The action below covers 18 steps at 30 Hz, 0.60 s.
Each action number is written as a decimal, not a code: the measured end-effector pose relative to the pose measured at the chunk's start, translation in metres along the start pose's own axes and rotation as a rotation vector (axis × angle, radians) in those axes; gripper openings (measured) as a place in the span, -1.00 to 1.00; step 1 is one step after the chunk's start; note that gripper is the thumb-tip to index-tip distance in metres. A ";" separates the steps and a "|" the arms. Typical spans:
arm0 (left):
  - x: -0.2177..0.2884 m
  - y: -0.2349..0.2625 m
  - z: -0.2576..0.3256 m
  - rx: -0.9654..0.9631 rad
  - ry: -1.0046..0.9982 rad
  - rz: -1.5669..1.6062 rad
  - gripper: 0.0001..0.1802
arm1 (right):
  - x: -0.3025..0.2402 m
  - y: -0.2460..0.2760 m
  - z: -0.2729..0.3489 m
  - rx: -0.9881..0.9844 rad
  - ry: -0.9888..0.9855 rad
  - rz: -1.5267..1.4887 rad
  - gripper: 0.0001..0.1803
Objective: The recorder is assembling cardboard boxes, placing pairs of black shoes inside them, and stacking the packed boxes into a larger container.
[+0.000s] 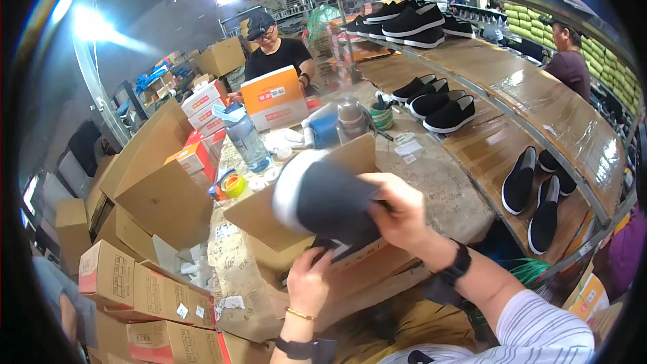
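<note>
While the right hand point(397, 212) came in from about four o'clock with a black watch strap point(458, 264) on the wrist, it was clamped around the heel end of a dark cloth shoe point(323, 199), fingers curled over the top edge. That shoe sat dead centre of the head view, tipped up so its white rubbery sole faced ten o'clock, with the soft matte upper facing the camera. The left hand point(309, 282) rose from six o'clock, thin gold bracelet point(300, 313) at the wrist, fingers pressed on the front edge of an open cardboard shoebox point(296, 222) right under the shoe. It looked like it was gripping the box rim, thumb side up, though I couldn't tell how tightly.

The box was plain brown corrugated board with its lid flap standing up behind the shoe. It rested on a speckled stone-looking worktable point(445, 182). At nine o'clock, big brown cartons point(151, 175) leaned open, and smaller flat boxes point(141, 290) were stacked around seven o'clock. At twelve o'clock a person in a black shirt point(276, 54) stood behind an orange and white box point(273, 98), with a clear plastic bottle point(246, 138) just beside it. From one to four o'clock, curved wooden shelves point(512, 101) held more black slip-on shoes point(441, 108) with white soles, laid in pairs.
</note>
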<state>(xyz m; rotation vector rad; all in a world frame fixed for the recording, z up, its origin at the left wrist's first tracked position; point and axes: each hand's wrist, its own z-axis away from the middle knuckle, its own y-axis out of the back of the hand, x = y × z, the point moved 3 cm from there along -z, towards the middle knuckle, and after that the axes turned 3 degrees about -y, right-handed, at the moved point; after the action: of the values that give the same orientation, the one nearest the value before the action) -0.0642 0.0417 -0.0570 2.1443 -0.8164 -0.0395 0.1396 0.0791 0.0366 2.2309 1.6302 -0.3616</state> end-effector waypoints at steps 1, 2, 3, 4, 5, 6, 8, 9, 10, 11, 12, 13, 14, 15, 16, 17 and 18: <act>-0.002 0.002 -0.002 -0.002 -0.004 -0.002 -0.71 | 0.007 -0.015 -0.002 -0.083 0.061 0.043 -0.80; -0.002 0.002 -0.004 -0.035 -0.059 0.059 -0.74 | 0.022 -0.027 0.006 -0.258 0.126 0.159 -0.80; -0.002 0.003 -0.006 -0.069 -0.114 0.120 -0.77 | 0.034 -0.035 0.018 -0.433 0.189 0.276 -0.80; -0.004 0.011 -0.006 0.050 -0.235 0.120 -0.83 | 0.032 -0.038 0.025 -0.487 0.120 0.202 -0.80; 0.007 0.033 -0.014 0.084 -0.239 0.099 -0.89 | 0.036 -0.025 0.025 -0.475 0.172 0.246 -0.79; -0.004 0.043 -0.020 0.148 -0.211 0.015 -0.94 | 0.050 -0.013 0.023 -0.406 0.139 0.277 -0.80; -0.049 0.066 -0.014 0.236 0.067 0.040 -0.87 | 0.084 0.022 0.016 -0.285 -0.028 0.325 -0.85; -0.080 0.065 -0.005 0.262 0.311 0.141 -0.73 | 0.100 0.034 0.014 -0.227 -0.156 0.339 -0.89; -0.091 0.053 -0.001 0.262 0.314 0.139 -0.73 | 0.108 0.035 0.020 -0.229 -0.157 0.336 -0.89; -0.104 0.040 0.001 0.289 0.438 0.380 -0.47 | 0.124 0.034 0.024 -0.273 -0.473 0.336 -0.82; -0.114 0.028 0.004 0.313 0.557 0.624 -0.19 | 0.138 0.032 0.033 -0.315 -0.790 0.333 -0.75; -0.118 0.007 0.007 0.191 0.806 0.877 0.24 | 0.138 0.021 0.043 -0.319 -0.789 0.332 -0.75; -0.116 -0.002 0.011 0.172 0.662 0.604 0.28 | 0.128 -0.001 0.063 -0.388 -0.760 0.367 -0.64; -0.110 -0.013 0.011 0.141 0.508 0.348 0.32 | 0.123 -0.011 0.077 -0.449 -0.732 0.420 -0.52; -0.098 -0.007 0.005 0.214 0.466 0.403 0.29 | 0.123 -0.009 0.079 -0.434 -0.646 0.406 -0.36; -0.103 -0.010 0.008 0.214 0.468 0.407 0.29 | 0.127 -0.006 0.080 -0.437 -0.647 0.410 -0.36; -0.114 -0.015 0.013 0.232 0.488 0.529 0.19 | 0.132 -0.003 0.080 -0.428 -0.725 0.322 -0.38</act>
<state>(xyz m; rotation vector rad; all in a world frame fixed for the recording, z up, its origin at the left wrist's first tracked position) -0.1499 0.1038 -0.1039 1.9483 -1.0936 0.8506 0.1769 0.1600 -0.0898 1.7039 0.8554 -0.5802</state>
